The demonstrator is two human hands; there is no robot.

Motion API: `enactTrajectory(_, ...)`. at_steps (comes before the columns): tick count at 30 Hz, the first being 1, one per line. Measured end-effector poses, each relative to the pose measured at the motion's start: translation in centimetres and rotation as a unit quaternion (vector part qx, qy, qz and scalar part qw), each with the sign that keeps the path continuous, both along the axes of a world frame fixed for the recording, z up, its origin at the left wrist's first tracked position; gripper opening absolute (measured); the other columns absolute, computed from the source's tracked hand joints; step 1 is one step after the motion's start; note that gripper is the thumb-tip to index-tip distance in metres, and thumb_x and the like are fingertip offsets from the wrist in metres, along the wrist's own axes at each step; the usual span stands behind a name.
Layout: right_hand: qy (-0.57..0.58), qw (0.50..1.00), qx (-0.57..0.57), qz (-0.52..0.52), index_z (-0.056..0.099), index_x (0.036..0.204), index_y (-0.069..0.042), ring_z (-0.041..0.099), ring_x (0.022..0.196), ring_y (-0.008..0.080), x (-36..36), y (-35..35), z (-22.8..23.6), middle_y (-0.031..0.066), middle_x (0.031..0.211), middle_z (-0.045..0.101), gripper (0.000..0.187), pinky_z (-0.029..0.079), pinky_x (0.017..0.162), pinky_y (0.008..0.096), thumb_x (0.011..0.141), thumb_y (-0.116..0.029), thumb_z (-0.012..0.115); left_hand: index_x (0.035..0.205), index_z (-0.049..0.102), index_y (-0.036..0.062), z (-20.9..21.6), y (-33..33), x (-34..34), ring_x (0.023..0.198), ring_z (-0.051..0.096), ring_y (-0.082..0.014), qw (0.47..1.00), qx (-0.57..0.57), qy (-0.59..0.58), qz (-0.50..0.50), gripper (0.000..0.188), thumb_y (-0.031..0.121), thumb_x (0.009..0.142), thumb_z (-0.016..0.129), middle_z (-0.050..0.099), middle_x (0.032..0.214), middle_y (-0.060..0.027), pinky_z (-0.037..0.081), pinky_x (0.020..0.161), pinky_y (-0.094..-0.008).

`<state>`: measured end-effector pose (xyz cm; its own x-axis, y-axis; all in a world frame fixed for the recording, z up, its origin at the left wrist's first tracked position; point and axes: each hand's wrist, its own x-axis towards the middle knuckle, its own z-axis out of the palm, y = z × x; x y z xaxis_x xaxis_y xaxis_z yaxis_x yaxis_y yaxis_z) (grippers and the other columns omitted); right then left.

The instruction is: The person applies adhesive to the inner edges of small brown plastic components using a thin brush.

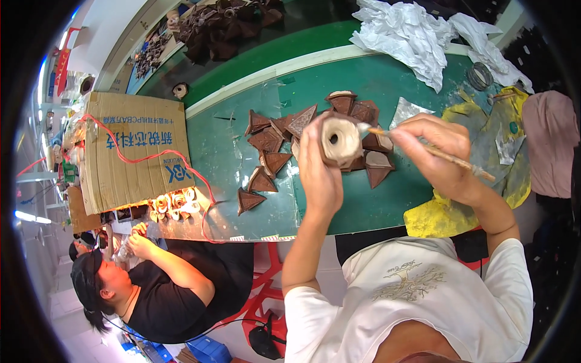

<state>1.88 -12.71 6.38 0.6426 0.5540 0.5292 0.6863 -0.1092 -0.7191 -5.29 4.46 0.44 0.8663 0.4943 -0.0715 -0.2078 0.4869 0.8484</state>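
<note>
Head view, as I am watching it from afar: the left hand, at the centre of the frame, is gripping a pale, roughly six-sided piece between its fingers and thumb, above the tabletop. That piece is turning its open face toward me, and I am seeing a dark hole in its middle. The right hand, right of centre, is pinching a thin brush in its fingertips, and the pale tip is meeting the right edge of the piece.

Brown three-cornered pieces are lying around and behind the left hand, some overlapping. A larger brown heap is sitting at the upper left, beyond a pale rail.

Among containers, a cardboard box is standing at the left with a red cable trailing over it; its inside is not showing, so I am not telling its contents. Blue bins are showing at the lower left, too cut off for me to read what they are holding. Yellow cloth is lying crumpled at the right, and white paper is bunching at the upper right. Another person, dressed in black, is sitting at the lower left.
</note>
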Motion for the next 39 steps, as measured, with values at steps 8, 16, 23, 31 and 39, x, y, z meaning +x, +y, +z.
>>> enactTrajectory(8,0.011,0.999,-0.025,-0.023,0.063,0.079,0.005,0.062,0.064,0.0174,0.7,-2.3,-0.7,0.0109,0.073,0.065,0.002,0.047,0.057,0.0271,0.081,0.004,0.064,0.111,0.056,0.0049,0.3,18.4,17.8,0.099,0.057,-0.0224,0.998,-0.028,0.05,0.02,0.033,0.03,0.101,0.036,0.058,0.111,-0.0077,0.046,0.089,-0.0391)
enactTrajectory(16,0.028,0.997,-0.05,-0.045,0.063,0.078,0.005,0.06,0.062,0.0169,3.0,-5.1,-2.1,0.0104,0.072,0.064,0.004,0.046,0.056,0.0272,0.08,0.003,0.066,0.141,0.038,0.0053,1.7,14.3,10.6,0.128,0.045,-0.0282,0.646,0.644,0.2,-0.358,0.076,0.048,0.084,0.065,0.047,0.138,-0.0183,0.038,0.102,-0.0385)
enactTrajectory(23,0.036,0.999,-0.036,0.001,0.063,0.079,0.005,0.063,0.066,0.0187,2.4,-3.0,-2.0,0.0111,0.075,0.066,0.002,0.05,0.06,0.0278,0.081,0.005,0.064,0.126,0.053,0.0039,-0.7,14.9,7.1,0.112,0.056,-0.0325,0.592,0.729,0.159,-0.306,0.052,0.036,0.087,0.063,0.063,0.115,-0.0197,0.041,0.099,-0.0388)
enactTrajectory(31,-0.013,1.0,0.022,-0.003,0.064,0.082,0.003,0.064,0.066,0.0195,2.2,-2.6,0.2,0.0126,0.076,0.066,0.002,0.05,0.059,0.0284,0.08,0.005,0.064,0.124,0.05,0.0035,2.3,6.8,3.8,0.117,0.053,-0.0285,0.967,-0.218,0.005,-0.134,0.045,0.038,0.096,0.048,0.055,0.124,-0.0136,0.046,0.102,-0.042)
enactTrajectory(39,-0.107,0.99,0.094,0.011,0.067,0.084,0.003,0.067,0.068,0.0229,1.2,0.7,1.8,0.0127,0.079,0.067,0.009,0.052,0.056,0.0296,0.076,0.002,0.07,0.131,0.044,0.0051,2.0,0.0,1.0,0.124,0.048,-0.0307,0.928,-0.345,-0.051,-0.135,0.045,0.035,0.097,0.045,0.05,0.132,-0.0137,0.045,0.105,-0.0429)
